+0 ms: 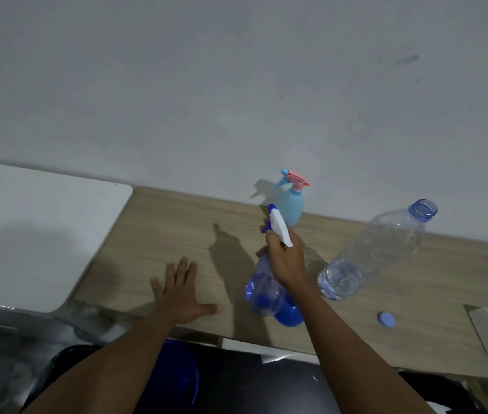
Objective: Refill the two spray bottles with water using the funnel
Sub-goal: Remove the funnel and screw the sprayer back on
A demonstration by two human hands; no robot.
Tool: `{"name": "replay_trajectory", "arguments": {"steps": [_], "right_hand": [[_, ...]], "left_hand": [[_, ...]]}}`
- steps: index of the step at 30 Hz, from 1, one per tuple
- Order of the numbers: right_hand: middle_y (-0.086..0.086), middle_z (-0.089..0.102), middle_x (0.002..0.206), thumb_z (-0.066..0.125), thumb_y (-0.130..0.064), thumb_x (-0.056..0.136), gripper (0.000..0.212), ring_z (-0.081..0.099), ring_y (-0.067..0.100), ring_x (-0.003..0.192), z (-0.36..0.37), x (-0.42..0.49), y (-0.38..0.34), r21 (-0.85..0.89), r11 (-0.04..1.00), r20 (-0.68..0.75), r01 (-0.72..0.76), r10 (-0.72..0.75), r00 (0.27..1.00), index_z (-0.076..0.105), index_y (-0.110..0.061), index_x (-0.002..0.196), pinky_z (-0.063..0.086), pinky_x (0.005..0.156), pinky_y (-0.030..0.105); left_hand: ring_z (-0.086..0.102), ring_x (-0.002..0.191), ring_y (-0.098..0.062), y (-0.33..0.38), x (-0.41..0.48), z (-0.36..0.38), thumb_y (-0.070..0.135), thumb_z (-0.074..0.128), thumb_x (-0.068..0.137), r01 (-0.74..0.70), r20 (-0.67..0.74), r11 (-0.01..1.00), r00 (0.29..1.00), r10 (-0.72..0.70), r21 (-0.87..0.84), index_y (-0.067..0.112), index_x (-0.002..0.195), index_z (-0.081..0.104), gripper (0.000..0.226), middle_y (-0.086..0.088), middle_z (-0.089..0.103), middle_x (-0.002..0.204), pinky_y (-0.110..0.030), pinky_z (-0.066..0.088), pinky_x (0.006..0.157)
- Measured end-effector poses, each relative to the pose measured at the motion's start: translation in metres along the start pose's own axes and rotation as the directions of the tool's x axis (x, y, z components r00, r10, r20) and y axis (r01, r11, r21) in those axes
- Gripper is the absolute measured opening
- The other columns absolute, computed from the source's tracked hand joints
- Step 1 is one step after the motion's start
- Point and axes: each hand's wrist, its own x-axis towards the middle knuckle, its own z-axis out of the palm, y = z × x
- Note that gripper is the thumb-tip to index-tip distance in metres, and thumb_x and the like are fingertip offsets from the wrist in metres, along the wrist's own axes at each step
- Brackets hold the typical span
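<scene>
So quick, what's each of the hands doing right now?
Left hand: open, flat on the wooden table, holding nothing.
Right hand: closed around the neck of the clear blue spray bottle, just below its white trigger head.

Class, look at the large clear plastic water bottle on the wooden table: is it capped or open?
Open. The large clear plastic water bottle shows a bare threaded blue neck, and a small round blue cap lies apart on the wooden table.

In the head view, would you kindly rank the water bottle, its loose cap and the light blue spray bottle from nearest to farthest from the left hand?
From the left hand:
1. Light blue spray bottle, far side, by the wall.
2. Water bottle, right.
3. Loose cap, farthest right, near front edge.
</scene>
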Motion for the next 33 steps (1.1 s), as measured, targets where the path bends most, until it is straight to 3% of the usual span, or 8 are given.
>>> {"name": "replay_trajectory", "arguments": {"steps": [4,7,9,13,18,25,29,33], "right_hand": [[0.012,0.071,0.082,0.049,-0.052,0.098,0.050,0.068,0.040,0.061,0.000,-0.003,0.008,-0.309,0.914,0.237,-0.262,0.341,0.910,0.067,-0.005,0.089,0.055,0.061,0.039],[0.017,0.072,0.077,0.045,-0.059,0.094,0.063,0.068,0.032,0.063,0.003,-0.009,0.024,-0.513,0.842,0.321,-0.165,0.367,0.873,0.065,-0.005,0.068,0.058,0.074,0.042],[0.013,0.071,0.070,0.045,-0.056,0.097,0.061,0.064,0.021,0.061,0.004,-0.012,0.030,-0.554,0.822,0.330,-0.128,0.358,0.874,0.063,-0.010,0.061,0.052,0.074,0.033],[0.005,0.064,0.060,0.044,-0.055,0.099,0.062,0.059,0.014,0.058,0.006,-0.012,0.033,-0.561,0.818,0.319,-0.124,0.352,0.880,0.062,-0.011,0.059,0.046,0.068,0.028],[0.012,0.067,0.069,0.044,-0.060,0.094,0.059,0.062,0.023,0.066,0.008,-0.011,0.034,-0.558,0.812,0.295,-0.170,0.386,0.874,0.062,-0.011,0.066,0.055,0.077,0.042],[0.000,0.060,0.068,0.043,-0.053,0.100,0.044,0.064,0.020,0.060,-0.002,-0.015,0.030,-0.492,0.854,0.288,-0.173,0.346,0.893,0.055,-0.016,0.078,0.052,0.067,0.032],[0.000,0.060,0.073,0.051,-0.039,0.100,0.031,0.062,0.008,0.052,-0.003,-0.012,0.021,-0.379,0.910,0.210,-0.169,0.262,0.942,0.056,-0.008,0.096,0.047,0.051,0.019],[0.011,0.062,0.081,0.053,-0.024,0.097,0.009,0.069,0.031,0.066,-0.004,0.004,0.012,-0.254,0.964,0.172,-0.083,0.129,0.977,0.047,-0.018,0.096,0.053,0.056,0.035]], "left_hand": [[-0.040,0.141,-0.026,0.000,0.002,0.000,0.098,0.049,0.049,-0.005,0.088,1.000,0.996,0.003,0.023,0.031,0.149,-0.029,0.144,0.006,-0.043,0.153,-0.067,-0.017,0.110],[-0.042,0.139,-0.026,0.000,0.002,-0.003,0.098,0.050,0.049,0.000,0.105,1.000,0.994,-0.003,0.026,0.030,0.148,-0.031,0.145,0.006,-0.045,0.152,-0.067,-0.018,0.109],[-0.043,0.138,-0.026,0.000,0.000,-0.004,0.098,0.050,0.049,-0.002,0.112,1.000,0.994,-0.001,0.024,0.030,0.148,-0.031,0.145,0.005,-0.045,0.152,-0.067,-0.019,0.109],[-0.044,0.138,-0.027,0.002,-0.002,-0.006,0.098,0.050,0.050,-0.004,0.129,1.000,0.992,0.001,0.019,0.030,0.148,-0.032,0.145,0.005,-0.046,0.151,-0.067,-0.021,0.109],[-0.045,0.137,-0.025,0.002,-0.003,-0.006,0.098,0.051,0.047,0.001,0.132,1.000,0.991,0.000,-0.005,0.031,0.148,-0.032,0.146,0.007,-0.046,0.151,-0.066,-0.021,0.109],[-0.044,0.138,-0.025,0.003,-0.005,-0.010,0.098,0.051,0.047,-0.001,0.127,1.000,0.992,0.002,-0.007,0.031,0.148,-0.031,0.146,0.006,-0.046,0.151,-0.066,-0.021,0.110],[-0.044,0.138,-0.025,0.004,-0.006,-0.010,0.104,0.038,0.032,0.002,0.134,1.000,0.991,0.000,-0.014,0.031,0.148,-0.032,0.153,0.006,-0.045,0.152,-0.067,-0.019,0.110],[-0.045,0.137,-0.024,0.003,-0.005,-0.009,0.105,0.036,0.030,-0.003,0.123,1.000,0.992,0.006,-0.029,0.032,0.148,-0.032,0.154,0.008,-0.046,0.151,-0.066,-0.021,0.109]]}}
